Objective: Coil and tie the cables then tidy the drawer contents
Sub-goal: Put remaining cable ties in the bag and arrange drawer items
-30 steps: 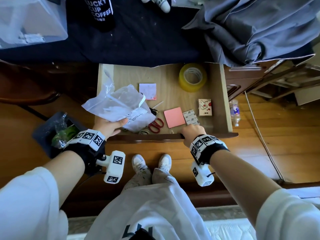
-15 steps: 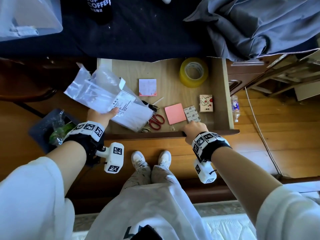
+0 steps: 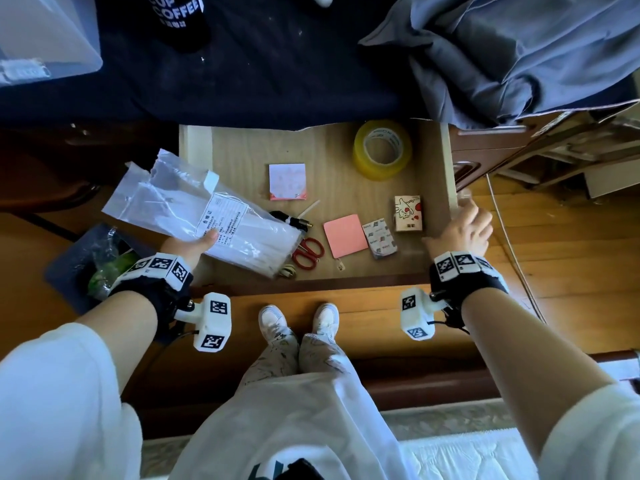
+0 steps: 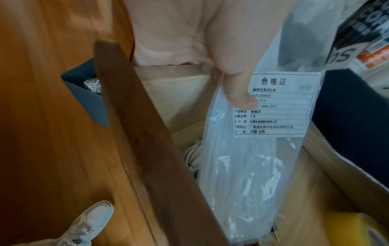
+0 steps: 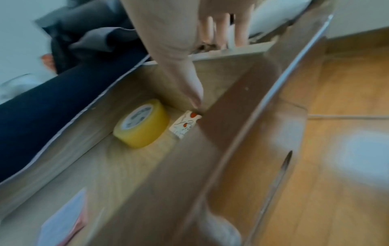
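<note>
Your left hand (image 3: 188,249) holds the clear bag of white cable ties (image 3: 207,216) over the left end of the open drawer (image 3: 445,161), thumb pinching it at the printed label. Your right hand (image 3: 462,230) hangs over the drawer's right wall with fingers relaxed and apart, holding nothing. In the drawer lie a yellow tape roll (image 3: 382,148), red scissors (image 3: 308,252), a pink notepad (image 3: 345,235) and a small printed box (image 3: 408,213). A coiled cable (image 3: 287,271) peeks from under the bag.

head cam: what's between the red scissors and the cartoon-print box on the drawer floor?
In the head view, a pink sticky-note pad and a small "Notes" packet lie between the red scissors and the cartoon-print box.
</note>
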`<state>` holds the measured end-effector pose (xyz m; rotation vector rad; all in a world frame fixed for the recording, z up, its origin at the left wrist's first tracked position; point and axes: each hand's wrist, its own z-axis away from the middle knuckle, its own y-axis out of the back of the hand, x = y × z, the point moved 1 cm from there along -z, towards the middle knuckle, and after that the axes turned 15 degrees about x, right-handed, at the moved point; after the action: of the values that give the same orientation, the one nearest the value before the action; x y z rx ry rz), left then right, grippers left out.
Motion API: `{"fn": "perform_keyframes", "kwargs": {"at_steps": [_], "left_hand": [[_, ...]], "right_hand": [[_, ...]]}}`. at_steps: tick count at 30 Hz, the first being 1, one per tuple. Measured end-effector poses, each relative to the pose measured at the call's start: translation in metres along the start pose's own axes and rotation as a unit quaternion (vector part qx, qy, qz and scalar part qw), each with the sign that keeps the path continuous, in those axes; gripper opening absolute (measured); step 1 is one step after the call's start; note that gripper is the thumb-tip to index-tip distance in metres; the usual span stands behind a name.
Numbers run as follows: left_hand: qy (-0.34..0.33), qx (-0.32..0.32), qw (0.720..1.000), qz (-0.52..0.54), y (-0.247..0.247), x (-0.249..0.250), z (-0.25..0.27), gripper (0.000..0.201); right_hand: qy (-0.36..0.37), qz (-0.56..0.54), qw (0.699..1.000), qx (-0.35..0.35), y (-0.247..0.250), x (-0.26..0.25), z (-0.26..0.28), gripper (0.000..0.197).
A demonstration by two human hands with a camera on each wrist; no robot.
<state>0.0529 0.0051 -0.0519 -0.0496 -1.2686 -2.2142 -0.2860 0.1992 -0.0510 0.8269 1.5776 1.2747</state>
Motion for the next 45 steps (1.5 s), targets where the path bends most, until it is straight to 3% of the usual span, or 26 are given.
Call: {"fn": "perform_keyframes", "kwargs": {"at_steps": [2,4,11,35,42,45], "left_hand": [[0.0,0.004,1.0,-0.005,0.0,0.004,0.0,0.073],[0.003,0.007,1.0,-0.012,0.001,0.006,-0.001,0.073],[0.02,0.022,0.998,-0.057,0.002,0.007,-0.003,0.069],[0.026,0.064,0.995,-0.076,-0.008,0.0,0.011,0.056],[0.034,0.053,0.998,-0.025,-0.008,-0.005,0.0,0.073],[0.013,0.093,0.996,-0.006,-0.01,0.001,0.005,0.081]], "right_hand": [[-0.097,-0.02,0.99,-0.105,-0.007,0.008,-0.01,0.077],[-0.132,0.001,0.978,-0.162,-0.01,0.015,-0.018,0.057],[-0.097,0.02,0.983,-0.156,-0.013,0.023,-0.024,0.027],[-0.096,0.043,0.985,-0.139,-0.019,0.039,-0.02,0.03],[-0.113,0.009,0.981,-0.155,-0.019,0.04,-0.021,0.034],[-0.151,-0.041,0.976,-0.153,-0.019,0.036,-0.022,0.045]]}}
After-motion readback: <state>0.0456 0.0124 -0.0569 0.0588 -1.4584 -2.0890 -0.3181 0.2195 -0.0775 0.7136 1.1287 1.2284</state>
